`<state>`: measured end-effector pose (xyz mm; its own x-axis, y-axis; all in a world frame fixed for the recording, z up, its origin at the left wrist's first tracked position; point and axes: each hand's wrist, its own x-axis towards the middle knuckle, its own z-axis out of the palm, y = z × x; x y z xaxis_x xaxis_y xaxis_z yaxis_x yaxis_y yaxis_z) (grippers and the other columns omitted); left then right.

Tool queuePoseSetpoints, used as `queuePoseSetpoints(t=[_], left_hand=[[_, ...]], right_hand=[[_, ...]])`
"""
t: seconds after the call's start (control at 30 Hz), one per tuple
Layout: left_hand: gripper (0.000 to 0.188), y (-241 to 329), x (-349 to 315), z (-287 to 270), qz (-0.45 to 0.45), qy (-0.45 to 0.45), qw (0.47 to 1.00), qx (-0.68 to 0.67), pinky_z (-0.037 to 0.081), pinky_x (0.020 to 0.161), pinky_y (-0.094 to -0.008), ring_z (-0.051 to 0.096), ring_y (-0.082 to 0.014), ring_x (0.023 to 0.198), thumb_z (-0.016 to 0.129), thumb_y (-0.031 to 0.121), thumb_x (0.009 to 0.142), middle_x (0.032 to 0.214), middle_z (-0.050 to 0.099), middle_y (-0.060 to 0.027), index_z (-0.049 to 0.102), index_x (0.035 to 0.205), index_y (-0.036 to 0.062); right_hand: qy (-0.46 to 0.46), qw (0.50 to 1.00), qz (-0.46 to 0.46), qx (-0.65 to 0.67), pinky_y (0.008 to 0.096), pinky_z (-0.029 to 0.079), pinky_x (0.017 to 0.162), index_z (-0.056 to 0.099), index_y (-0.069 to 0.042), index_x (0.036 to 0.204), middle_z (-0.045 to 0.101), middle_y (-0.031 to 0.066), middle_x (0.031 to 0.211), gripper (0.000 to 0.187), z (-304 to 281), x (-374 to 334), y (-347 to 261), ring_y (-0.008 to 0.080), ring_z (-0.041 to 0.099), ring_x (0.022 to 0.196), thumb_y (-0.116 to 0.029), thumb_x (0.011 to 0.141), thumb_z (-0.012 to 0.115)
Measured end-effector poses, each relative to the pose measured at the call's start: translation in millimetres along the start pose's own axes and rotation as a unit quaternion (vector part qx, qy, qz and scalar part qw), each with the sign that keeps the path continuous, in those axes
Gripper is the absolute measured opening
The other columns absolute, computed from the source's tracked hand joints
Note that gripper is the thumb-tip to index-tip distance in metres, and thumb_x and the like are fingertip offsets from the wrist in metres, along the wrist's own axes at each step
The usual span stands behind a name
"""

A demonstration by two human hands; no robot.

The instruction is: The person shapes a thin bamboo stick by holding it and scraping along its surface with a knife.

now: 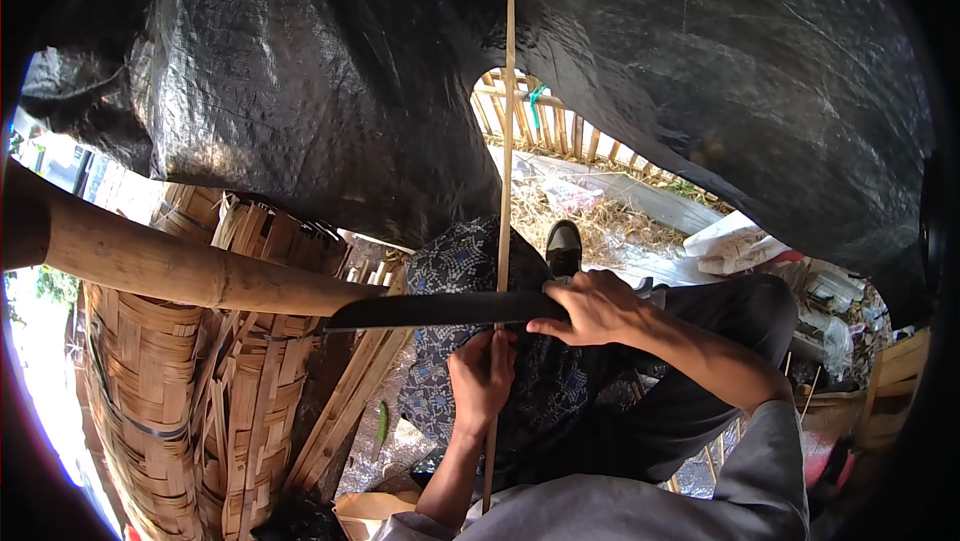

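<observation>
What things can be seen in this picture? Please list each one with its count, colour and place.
thin bamboo strip: one, pale tan, upright at centre, held low down
long dark knife blade: one, blackish, lying across the strip
patterned blue-black cloth: one, over the lap
woven bamboo baskets: at least two, tan, lower left
thick bamboo pole: one, brown, left
black plastic sheet: one, overhead
dark shoe: one, centre
left hand: grips the strip
right hand: holds the knife

A black plastic sheet (330,71) is stretched overhead. Daylight is seen through a gap onto a bamboo fence (545,126) and straw-strewn ground (600,226). Woven baskets (170,381) are stacked at left.
</observation>
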<state>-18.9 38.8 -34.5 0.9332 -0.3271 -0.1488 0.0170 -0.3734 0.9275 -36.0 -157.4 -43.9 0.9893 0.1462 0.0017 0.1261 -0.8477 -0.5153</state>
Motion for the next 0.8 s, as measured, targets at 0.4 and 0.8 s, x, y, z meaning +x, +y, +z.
queuePoseSetpoints(t=[0.4,0.8], left_hand=[[0.024,-10.6,8.6,1.0,0.085,0.039,0.994,0.059,0.032,0.04,-0.0198,0.045,-0.0032,0.045,0.049,0.012,0.091,0.054,0.054,-0.0028,0.06,0.078,-0.0055],[0.019,-17.2,3.3,-1.5,0.145,0.055,0.985,0.07,0.04,0.046,-0.0246,0.052,-0.0078,0.049,0.05,0.009,0.088,0.055,0.057,-0.0053,0.063,0.082,-0.0033]], right_hand=[[0.044,0.996,0.041,0.058,0.0413,0.047,0.058,0.065,-0.007,0.083,0.058,0.0174,0.062,0.048,-2.2,26.9,31.5,0.0329,0.06,0.061,-0.054,0.08,0.056],[-0.029,0.997,-0.056,-0.032,0.0425,0.049,0.052,0.062,-0.003,0.077,0.054,0.018,0.051,0.065,2.2,8.3,-2.4,0.0363,0.059,0.053,-0.066,0.077,0.05]])
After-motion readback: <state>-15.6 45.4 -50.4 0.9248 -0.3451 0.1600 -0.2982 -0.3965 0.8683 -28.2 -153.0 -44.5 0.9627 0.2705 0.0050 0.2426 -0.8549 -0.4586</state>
